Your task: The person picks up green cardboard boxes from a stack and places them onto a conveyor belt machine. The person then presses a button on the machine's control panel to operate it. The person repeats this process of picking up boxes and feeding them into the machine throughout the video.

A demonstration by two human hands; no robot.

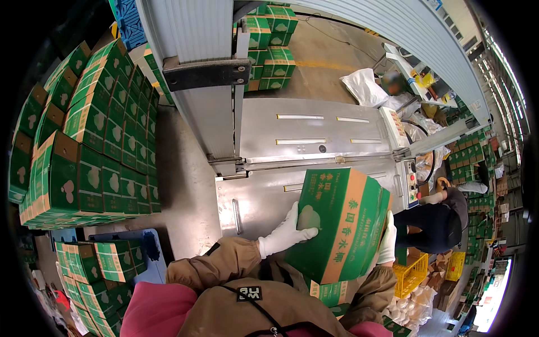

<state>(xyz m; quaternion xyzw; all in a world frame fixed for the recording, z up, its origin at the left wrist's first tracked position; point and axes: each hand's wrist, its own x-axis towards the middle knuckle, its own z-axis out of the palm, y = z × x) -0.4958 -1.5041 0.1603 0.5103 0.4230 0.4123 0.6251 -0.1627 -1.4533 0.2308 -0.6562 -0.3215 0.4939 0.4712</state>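
Both my hands wear white gloves and hold a green printed cardboard carton (324, 236) with a tan band, tilted in front of my body. My left hand (286, 231) presses its left side, with the thumb spread across the face. Around the right side my right hand (388, 240) grips, its fingers partly hidden by the box. Beyond and partly beneath the carton lies the steel top (311, 130) of an arch strapping machine (198, 105). Another green carton (330, 292) sits lower down, close to my body and mostly covered.
Strapped green cartons (105, 130) form a tall stack at left. More stand on a blue pallet (153, 257) at lower left and behind the arch (276, 63). A control panel (407, 181) edges the machine. At right a person (433, 223) bends near a yellow crate (410, 276).
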